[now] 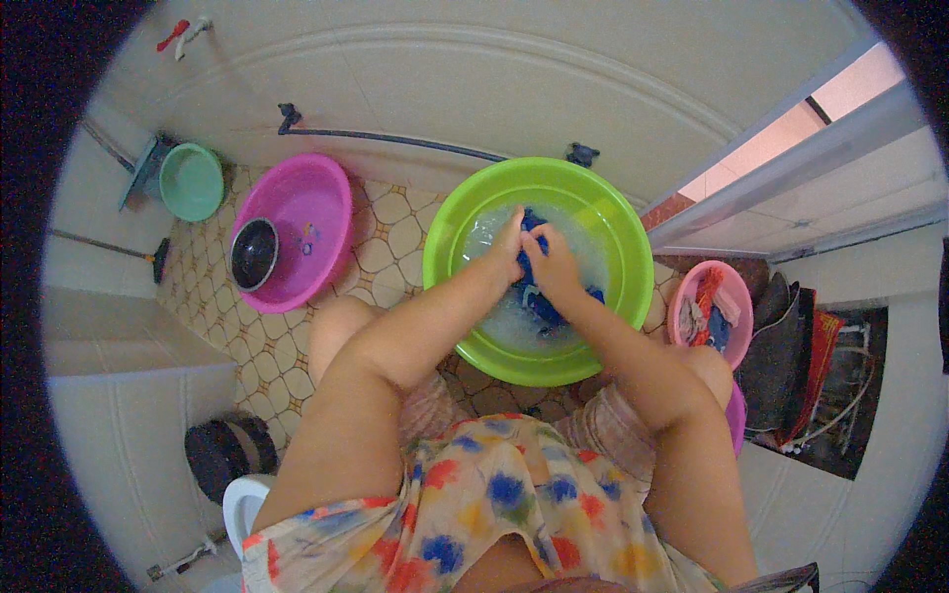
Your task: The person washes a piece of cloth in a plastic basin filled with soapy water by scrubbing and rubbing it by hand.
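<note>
A large lime-green plastic basin (626, 222) stands on the floor before me, holding cloudy, sudsy water (493, 315). Dark blue cloth (545, 300) lies partly under the water, and a bunch of it rises between my hands. My left hand (508, 244) grips that bunch from the left side. Close against it, my right hand (550, 259) has its fingers bent around the same cloth. Both hands are over the middle of the basin. The fingers hide part of the cloth, and its full shape cannot be made out.
To the left is a magenta basin (330, 215) with a dark bowl (254, 254) in it, then a mint-green basin (191, 181). At the right stands a pink basin (745, 296) of clothes. A dark pipe (400, 141) runs along the wall behind the green basin.
</note>
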A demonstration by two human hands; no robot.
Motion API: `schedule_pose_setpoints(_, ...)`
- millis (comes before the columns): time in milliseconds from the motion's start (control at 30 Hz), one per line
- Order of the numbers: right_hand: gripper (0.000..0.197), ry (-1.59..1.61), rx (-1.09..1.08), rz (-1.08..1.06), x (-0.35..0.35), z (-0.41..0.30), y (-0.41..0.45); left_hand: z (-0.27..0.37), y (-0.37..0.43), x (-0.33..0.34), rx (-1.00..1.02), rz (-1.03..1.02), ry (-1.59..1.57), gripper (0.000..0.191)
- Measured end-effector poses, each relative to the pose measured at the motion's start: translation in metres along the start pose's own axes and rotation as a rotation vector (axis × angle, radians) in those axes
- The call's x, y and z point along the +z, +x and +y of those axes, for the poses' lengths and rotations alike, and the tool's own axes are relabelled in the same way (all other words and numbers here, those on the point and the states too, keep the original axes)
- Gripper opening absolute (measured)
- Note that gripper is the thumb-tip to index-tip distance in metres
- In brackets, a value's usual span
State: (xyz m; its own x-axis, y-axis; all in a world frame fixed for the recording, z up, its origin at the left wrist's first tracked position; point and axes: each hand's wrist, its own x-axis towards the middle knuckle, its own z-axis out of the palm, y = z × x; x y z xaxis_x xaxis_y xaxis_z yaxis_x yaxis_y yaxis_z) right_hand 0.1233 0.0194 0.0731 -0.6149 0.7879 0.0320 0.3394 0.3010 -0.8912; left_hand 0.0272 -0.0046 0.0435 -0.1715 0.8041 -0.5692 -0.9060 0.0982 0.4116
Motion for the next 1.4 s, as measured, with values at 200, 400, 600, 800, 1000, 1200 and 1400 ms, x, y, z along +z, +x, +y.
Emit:
schedule_pose_setpoints(200,0.017,-0.108,-0.275,-0.165,-0.003,-0.038,-0.016,0.008,0.005,-0.019,-0.022,-0.051,0.138,0.037)
schedule_pose_setpoints(400,0.022,-0.427,-0.406,-0.103,-0.022,-0.003,0.013,-0.008,-0.055,0.042,0.094,0.051,0.15,0.041)
schedule_pose_setpoints(600,0.028,-0.211,-0.077,0.034,-0.03,-0.001,0.022,-0.006,-0.043,0.029,-0.001,0.118,0.137,0.04)
schedule_pose_setpoints(800,0.03,0.038,0.107,-0.314,-0.049,-0.013,0.012,0.026,-0.057,0.022,0.463,-0.115,0.709,0.034)
schedule_pose_setpoints(1000,0.019,0.498,0.304,-0.43,-0.058,-0.017,0.01,0.027,-0.063,0.026,0.43,-0.136,0.658,0.037)
schedule_pose_setpoints(1200,0.024,0.851,0.309,-0.298,-0.084,-0.038,0.016,0.033,-0.077,0.024,-0.048,-0.131,0.818,0.049)
schedule_pose_setpoints(1400,0.032,0.561,0.349,-0.145,-0.086,0.005,0.033,0.03,-0.077,0.018,-0.07,-0.26,1.067,0.041)
